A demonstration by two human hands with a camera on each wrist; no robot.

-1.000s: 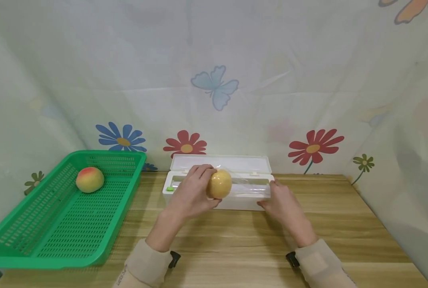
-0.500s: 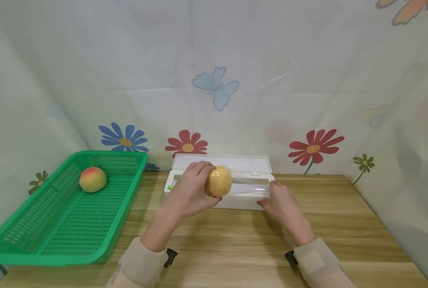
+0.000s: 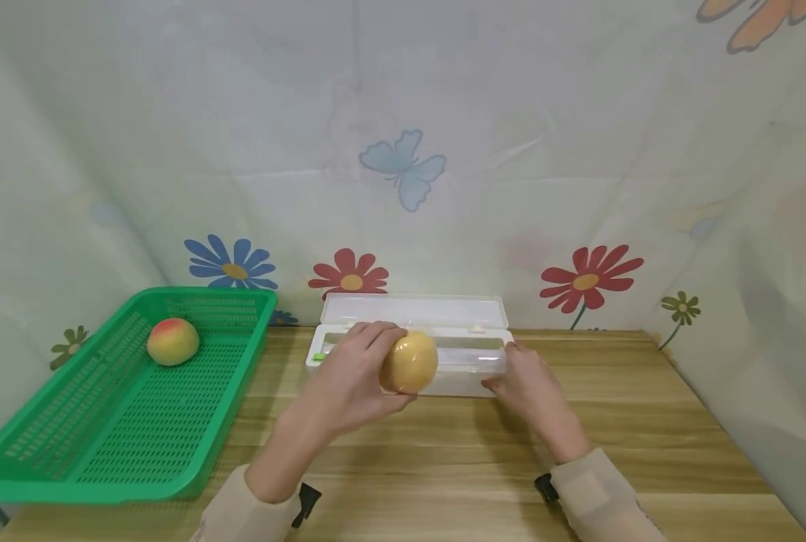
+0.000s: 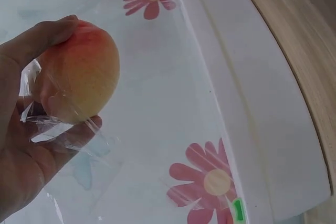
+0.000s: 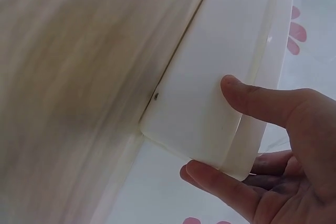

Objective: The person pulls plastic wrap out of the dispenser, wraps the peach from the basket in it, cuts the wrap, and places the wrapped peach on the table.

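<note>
Behind everything you had the flowered backdrop (image 3: 403,75), on the far side. The wooden table (image 3: 430,467) was before you, w/ the green basket (image 3: 152,421) at left, prob. so that yr left hand could reach it easily. The white box (image 3: 460,384) stood far, about the middle, its lid (image 3: 416,309) raised toward the backdrop, so the clear roll (image 3: 470,360) inside was accessible.

Yr right hand (image 3: 527,380) pinched the box's right end, thumb on the near face, fingers round the end, prob. to steady it. Yr left hand (image 3: 351,384) was curled round a peach (image 3: 412,363) before the box's middle, thumb and fingers on opp. sides, prob. for secure hold. The 2nd peach (image 3: 173,342) rested in the basket's far part. Thin film (image 4: 47,132) lay on the held one, w/ loose folds by yr fingers; where it ended, cannot tell. Smallest, a green tab (image 3: 318,357) sat at the box's left end.
</note>
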